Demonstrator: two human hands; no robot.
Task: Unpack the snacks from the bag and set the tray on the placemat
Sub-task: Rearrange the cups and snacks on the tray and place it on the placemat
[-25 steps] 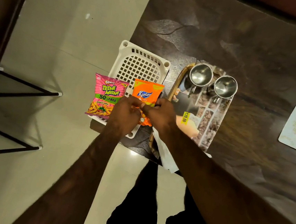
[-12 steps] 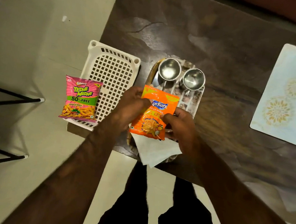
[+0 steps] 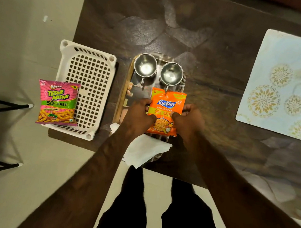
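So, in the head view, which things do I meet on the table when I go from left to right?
Pink snack packet → white basket → orange snack packet, held over the tray by both hands → placemat.

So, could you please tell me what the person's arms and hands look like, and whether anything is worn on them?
Both arms are bare as far as the frame shows: no sleeves, gloves or watch. The left hand and right hand show no rings or markings that I can make out. Dark trousers show below.

Shiny steel cups (image 3: 145,65), perforated plastic basket (image 3: 86,89)
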